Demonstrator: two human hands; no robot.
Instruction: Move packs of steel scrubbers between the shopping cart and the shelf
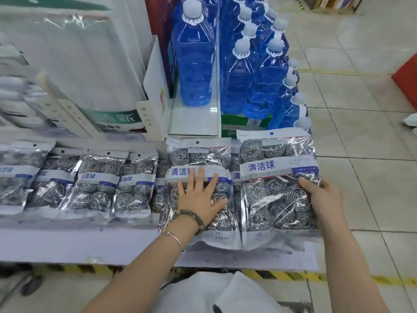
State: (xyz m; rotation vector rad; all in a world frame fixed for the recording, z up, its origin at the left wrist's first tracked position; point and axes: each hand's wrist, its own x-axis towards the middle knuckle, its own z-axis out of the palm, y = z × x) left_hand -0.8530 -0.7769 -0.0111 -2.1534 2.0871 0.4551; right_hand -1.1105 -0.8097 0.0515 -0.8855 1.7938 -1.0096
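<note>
Above a white garment [225, 290], the left hand [198, 199] lies flat, fingers spread, on a clear steel-scrubber pack [198, 154] on the white shelf [90, 245]; the right hand [322, 199] grips the neighbouring pack [277, 177] by its right edge.

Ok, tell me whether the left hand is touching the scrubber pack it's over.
Touching. The head view shows the left hand lying flat, fingers spread, on that scrubber pack's clear front; the right hand grips the end pack.

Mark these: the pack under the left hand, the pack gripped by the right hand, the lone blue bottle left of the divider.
left-hand pack [196, 157]: head view, top row of scrubbers.
right-hand pack [274, 190]: head view, centre scrubbers.
lone blue bottle [194, 64]: head view, mid body.
</note>
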